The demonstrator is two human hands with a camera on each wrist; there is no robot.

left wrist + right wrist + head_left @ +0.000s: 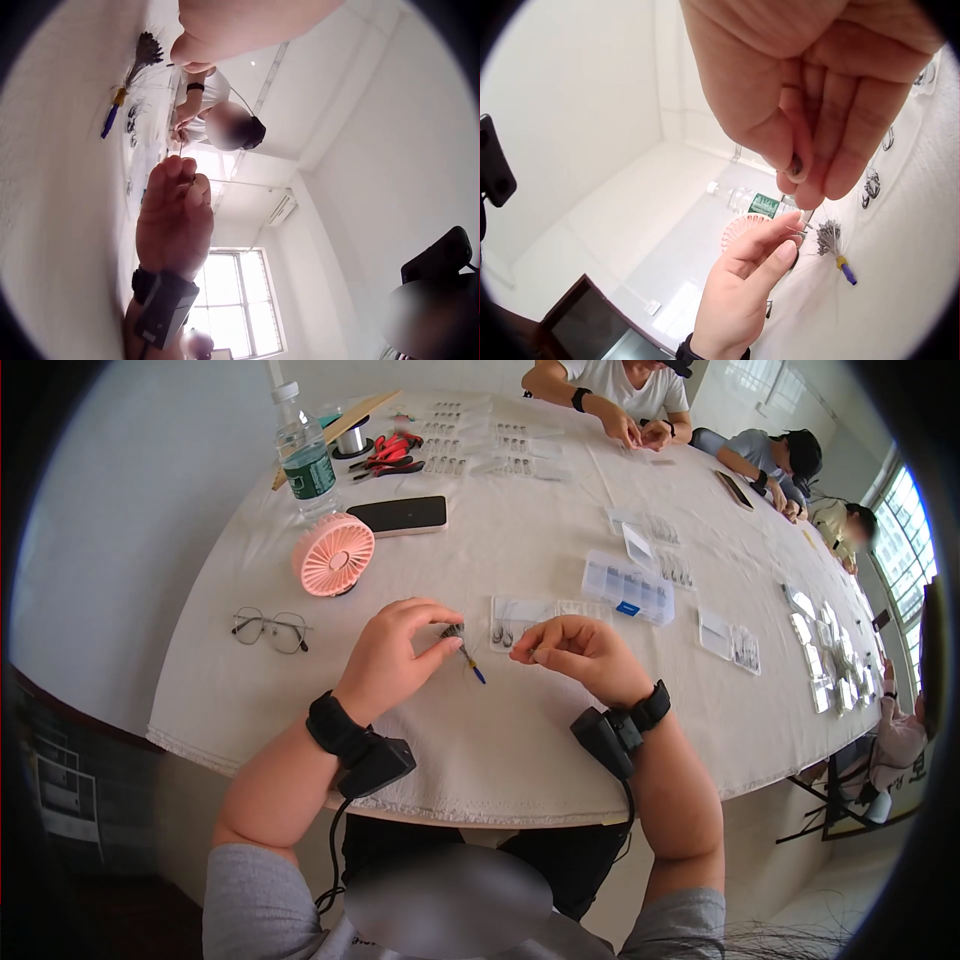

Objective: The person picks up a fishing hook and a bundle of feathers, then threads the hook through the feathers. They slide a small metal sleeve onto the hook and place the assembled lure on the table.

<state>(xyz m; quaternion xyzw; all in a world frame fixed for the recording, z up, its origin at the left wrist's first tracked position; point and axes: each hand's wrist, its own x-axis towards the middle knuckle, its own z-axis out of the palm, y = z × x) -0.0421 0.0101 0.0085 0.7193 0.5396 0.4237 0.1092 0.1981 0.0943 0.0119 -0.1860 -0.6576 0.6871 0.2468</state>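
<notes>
A bundle of thin strands with dark tips [453, 631], a yellow band and a blue end [850, 276] lies on the cloth. Beside its dark tips is the left hand [392, 658], thumb and index finger apart; fine strands show near its fingertips in the right wrist view. The right hand [590, 656] pinches a small, thin dark piece [796, 165] between thumb and fingers, over the near edge of an open clear case [508, 611] with dark hooks. In the left wrist view the bundle [142, 64] lies apart from the right hand [174, 221].
Glasses [270, 630], a pink fan [335, 555], a phone [398, 515] and a bottle [307, 465] stand or lie at left. Red-handled pliers [392, 450] lie farther back. A compartment box [628, 590] and small cases [730, 640] are at right. Other people sit around the table.
</notes>
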